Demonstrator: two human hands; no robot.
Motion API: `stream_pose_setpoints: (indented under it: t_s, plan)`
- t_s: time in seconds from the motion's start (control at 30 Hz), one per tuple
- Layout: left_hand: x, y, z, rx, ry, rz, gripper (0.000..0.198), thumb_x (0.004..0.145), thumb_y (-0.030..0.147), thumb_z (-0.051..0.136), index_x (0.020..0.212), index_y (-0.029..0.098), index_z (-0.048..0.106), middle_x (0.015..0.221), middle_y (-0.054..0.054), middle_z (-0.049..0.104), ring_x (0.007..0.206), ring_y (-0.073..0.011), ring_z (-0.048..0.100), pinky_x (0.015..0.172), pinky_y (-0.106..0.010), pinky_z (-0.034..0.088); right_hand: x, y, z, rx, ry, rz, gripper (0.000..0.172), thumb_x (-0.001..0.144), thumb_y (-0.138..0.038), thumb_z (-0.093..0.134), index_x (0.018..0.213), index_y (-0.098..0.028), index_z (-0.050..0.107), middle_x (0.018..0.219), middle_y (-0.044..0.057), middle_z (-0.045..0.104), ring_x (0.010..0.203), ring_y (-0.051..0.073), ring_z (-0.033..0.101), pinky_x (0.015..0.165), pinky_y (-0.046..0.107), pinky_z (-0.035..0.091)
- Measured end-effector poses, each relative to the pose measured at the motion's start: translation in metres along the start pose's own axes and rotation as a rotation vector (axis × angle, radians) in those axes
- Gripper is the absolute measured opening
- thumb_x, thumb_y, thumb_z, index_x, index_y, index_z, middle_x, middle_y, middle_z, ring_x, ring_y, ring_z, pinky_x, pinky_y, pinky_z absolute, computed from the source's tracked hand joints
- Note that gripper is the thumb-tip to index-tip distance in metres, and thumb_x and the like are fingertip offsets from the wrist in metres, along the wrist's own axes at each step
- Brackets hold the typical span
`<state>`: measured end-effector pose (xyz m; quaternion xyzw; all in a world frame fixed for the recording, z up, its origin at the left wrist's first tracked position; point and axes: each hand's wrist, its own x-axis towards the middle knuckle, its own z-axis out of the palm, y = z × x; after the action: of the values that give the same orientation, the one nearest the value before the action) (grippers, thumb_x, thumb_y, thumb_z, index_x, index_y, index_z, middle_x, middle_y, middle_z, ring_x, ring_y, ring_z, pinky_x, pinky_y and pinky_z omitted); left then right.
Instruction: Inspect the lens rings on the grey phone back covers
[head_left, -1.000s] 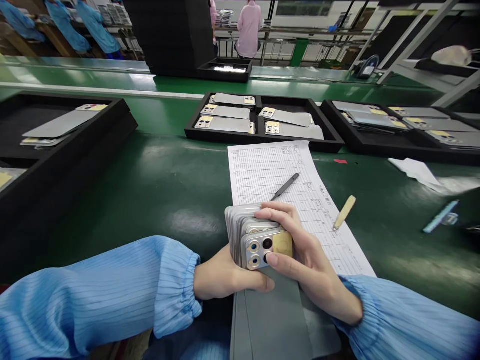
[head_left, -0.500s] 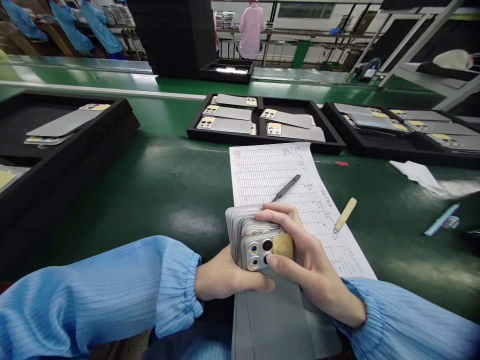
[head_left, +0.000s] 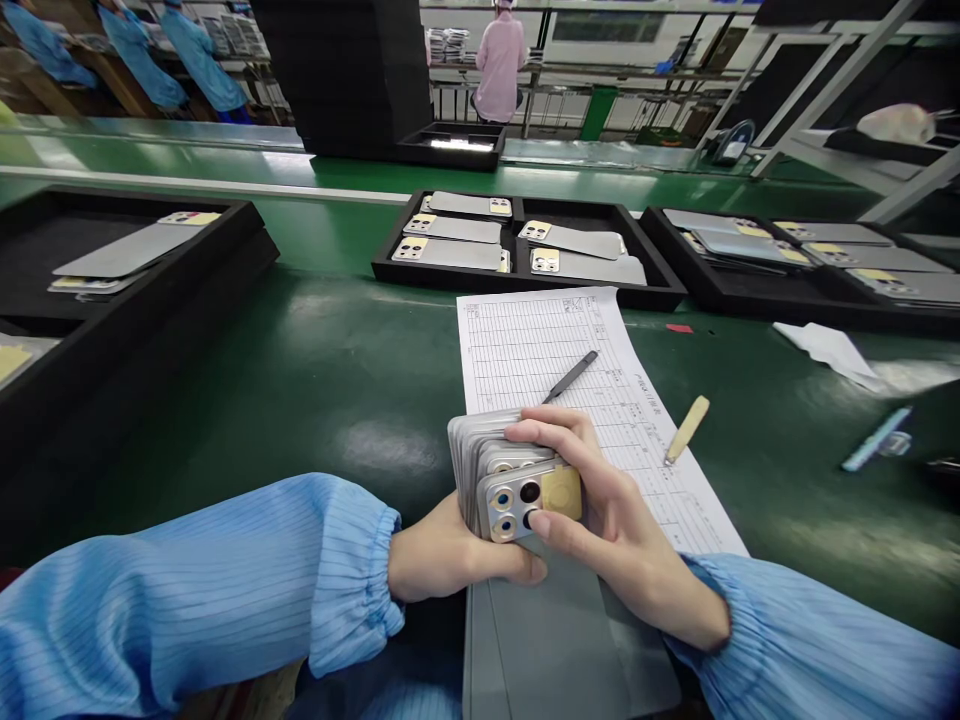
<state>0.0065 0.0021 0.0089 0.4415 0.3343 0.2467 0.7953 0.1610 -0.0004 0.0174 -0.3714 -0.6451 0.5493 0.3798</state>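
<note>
Both hands grip a stack of silver phone back covers (head_left: pixel 502 480) close to my body, over the near edge of the green table. My left hand (head_left: pixel 442 550) wraps the stack from the left, thumb lying across the front cover. My right hand (head_left: pixel 600 520) closes over the top and right side, index finger on the upper edge and thumb by the camera cutouts and a yellow film patch. Behind the stack lies a printed form sheet (head_left: pixel 555 350) with black tweezers (head_left: pixel 570 376) on it.
A cream stick tool (head_left: pixel 686 430) rests at the sheet's right edge. Black trays of covers stand behind (head_left: pixel 525 285), at the right (head_left: pixel 750 290) and at the left (head_left: pixel 135 310). A blue pen (head_left: pixel 874 438) and white paper (head_left: pixel 825 345) lie right. People work at benches beyond.
</note>
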Motion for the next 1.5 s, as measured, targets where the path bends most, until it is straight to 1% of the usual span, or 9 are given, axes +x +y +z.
stream_pose_setpoints:
  t_s: [0.17, 0.4, 0.6, 0.87, 1.0, 1.23, 1.33, 1.4, 1.5]
  plan:
    - [0.000, -0.001, 0.000, -0.019, 0.003, -0.003, 0.029, 0.058, 0.003, 0.059, 0.082, 0.017, 0.053, 0.077, 0.004, 0.053, 0.075, -0.0116, 0.046, 0.069, -0.026, 0.036, 0.000, 0.000, 0.001, 0.002, -0.002, -0.002, 0.041, 0.075, -0.016, 0.053, 0.114, -0.026, 0.048, 0.122, 0.005, 0.030, 0.117, 0.023, 0.036, 0.092, 0.032, 0.043]
    - [-0.001, -0.001, -0.001, -0.009, -0.001, -0.008, 0.039, 0.059, 0.004, 0.060, 0.095, 0.017, 0.054, 0.080, 0.003, 0.054, 0.081, -0.0136, 0.048, 0.072, -0.028, 0.037, 0.000, -0.001, -0.001, 0.009, -0.010, -0.034, 0.041, 0.075, -0.015, 0.053, 0.114, -0.026, 0.048, 0.119, 0.004, 0.031, 0.113, 0.021, 0.039, 0.092, 0.032, 0.042]
    - [-0.001, -0.003, -0.002, 0.029, 0.001, -0.028, 0.039, 0.060, 0.008, 0.061, 0.098, 0.016, 0.056, 0.085, -0.001, 0.055, 0.084, -0.0168, 0.047, 0.073, -0.030, 0.038, 0.000, 0.001, -0.001, 0.005, -0.007, -0.055, 0.046, 0.072, -0.011, 0.052, 0.115, -0.024, 0.048, 0.119, 0.005, 0.031, 0.113, 0.021, 0.039, 0.094, 0.033, 0.039]
    - [-0.001, -0.006, -0.004, 0.032, -0.028, 0.011, 0.050, 0.063, 0.007, 0.061, 0.110, 0.019, 0.052, 0.093, -0.002, 0.056, 0.089, -0.0178, 0.048, 0.084, -0.036, 0.037, 0.001, 0.003, 0.002, 0.048, -0.005, -0.091, 0.047, 0.070, -0.010, 0.051, 0.115, -0.021, 0.048, 0.118, 0.006, 0.031, 0.112, 0.020, 0.040, 0.093, 0.032, 0.040]
    - [-0.001, -0.005, -0.004, 0.020, -0.020, 0.003, 0.053, 0.062, 0.008, 0.062, 0.112, 0.019, 0.051, 0.093, -0.002, 0.057, 0.089, -0.0175, 0.048, 0.084, -0.035, 0.037, 0.000, 0.005, 0.001, 0.024, -0.008, -0.094, 0.048, 0.069, -0.010, 0.050, 0.116, -0.021, 0.048, 0.118, 0.007, 0.031, 0.112, 0.021, 0.040, 0.093, 0.033, 0.040]
    - [0.001, -0.005, -0.007, 0.001, -0.006, -0.019, 0.051, 0.060, 0.006, 0.062, 0.110, 0.017, 0.055, 0.091, -0.002, 0.061, 0.086, -0.0162, 0.050, 0.077, -0.030, 0.039, 0.001, 0.005, -0.001, -0.035, -0.018, -0.101, 0.048, 0.071, -0.012, 0.051, 0.118, -0.022, 0.045, 0.121, 0.008, 0.031, 0.113, 0.022, 0.040, 0.093, 0.038, 0.041]
    - [0.002, -0.004, -0.007, -0.033, -0.023, -0.005, 0.054, 0.060, 0.004, 0.061, 0.112, 0.019, 0.054, 0.096, -0.001, 0.061, 0.090, -0.0175, 0.051, 0.081, -0.031, 0.038, 0.001, 0.001, -0.007, -0.107, -0.057, -0.096, 0.047, 0.075, -0.014, 0.050, 0.121, -0.021, 0.043, 0.125, 0.009, 0.030, 0.116, 0.022, 0.039, 0.094, 0.036, 0.041]
    - [0.002, -0.003, -0.006, -0.061, -0.028, 0.012, 0.056, 0.061, 0.003, 0.061, 0.113, 0.021, 0.053, 0.102, -0.001, 0.061, 0.093, -0.0176, 0.052, 0.085, -0.032, 0.037, 0.001, -0.003, -0.013, -0.228, -0.067, -0.115, 0.045, 0.078, -0.017, 0.051, 0.122, -0.021, 0.042, 0.125, 0.008, 0.034, 0.115, 0.022, 0.039, 0.092, 0.035, 0.043]
    - [0.001, -0.003, -0.006, -0.102, -0.039, 0.020, 0.055, 0.061, 0.004, 0.061, 0.113, 0.021, 0.054, 0.102, 0.000, 0.062, 0.092, -0.0172, 0.053, 0.085, -0.031, 0.037, 0.000, -0.008, -0.020, -0.565, 0.081, -0.276, 0.039, 0.077, -0.021, 0.057, 0.115, -0.021, 0.048, 0.117, 0.009, 0.044, 0.108, 0.024, 0.043, 0.088, 0.041, 0.042]
